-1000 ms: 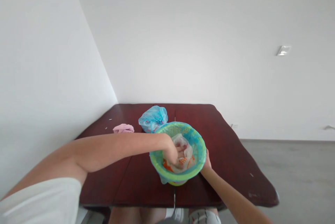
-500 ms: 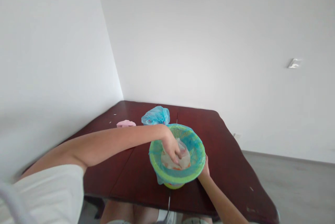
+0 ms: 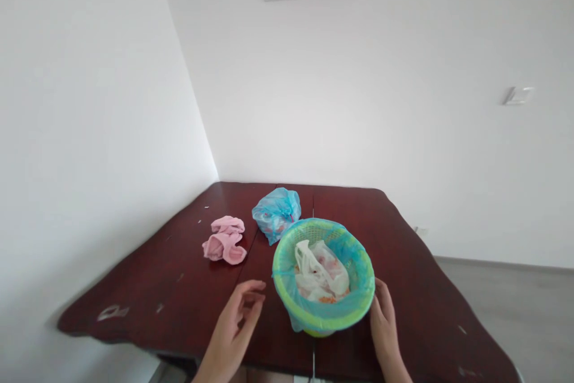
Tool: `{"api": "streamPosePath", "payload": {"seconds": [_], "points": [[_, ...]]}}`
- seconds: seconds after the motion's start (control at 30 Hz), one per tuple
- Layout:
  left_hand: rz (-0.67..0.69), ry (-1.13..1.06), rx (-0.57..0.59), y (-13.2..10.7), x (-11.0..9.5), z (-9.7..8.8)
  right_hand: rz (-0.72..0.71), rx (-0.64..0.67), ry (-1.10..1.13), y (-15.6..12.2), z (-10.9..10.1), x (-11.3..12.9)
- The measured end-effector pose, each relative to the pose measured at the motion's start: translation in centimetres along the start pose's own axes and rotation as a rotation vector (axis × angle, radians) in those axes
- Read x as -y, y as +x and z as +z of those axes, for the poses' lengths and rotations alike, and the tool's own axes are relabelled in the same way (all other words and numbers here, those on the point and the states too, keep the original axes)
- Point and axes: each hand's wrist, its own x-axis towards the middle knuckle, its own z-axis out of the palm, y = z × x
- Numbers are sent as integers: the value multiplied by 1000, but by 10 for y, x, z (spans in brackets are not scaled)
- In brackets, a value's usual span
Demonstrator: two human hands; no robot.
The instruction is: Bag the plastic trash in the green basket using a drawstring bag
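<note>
Spreading its fingers loosely, the left hand (image 3: 233, 326) is holding nothing and hovering just beside the green basket (image 3: 278, 275), while the right hand (image 3: 383, 326), fingers pressed together, is steadying the basket's outer rim. Inside the basket, a white plastic bag (image 3: 319, 269) is lying crumpled over orange bits (image 3: 329, 299), and a blue liner (image 3: 314, 318) is draping over the rim. Behind the basket, a blue bag (image 3: 275, 214) is sitting on the dark wooden table (image 3: 134, 305), and a pink cloth (image 3: 224, 242) is lying to the basket's left.

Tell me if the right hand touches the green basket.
Touching: the head view shows the right hand resting against the outer side of the green basket.
</note>
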Motion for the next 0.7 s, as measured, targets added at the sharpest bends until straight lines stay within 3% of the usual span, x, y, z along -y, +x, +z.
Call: {"api": "streamPosePath", "payload": {"seconds": [0.1, 0.23, 0.3, 0.5, 0.7], "points": [[171, 145, 35, -19, 9, 23, -67, -49, 22, -36, -17, 18], [381, 247, -111, -18, 10, 44, -528, -25, -200, -54, -35, 43], [491, 271, -139, -13, 11, 52, -671, 8, -249, -56, -35, 56], [772, 238, -185, 3, -4, 64, -842, 84, -281, -56, -7, 92], [815, 204, -215, -8, -26, 70, -913, 131, -268, -52, 5, 111]]}}
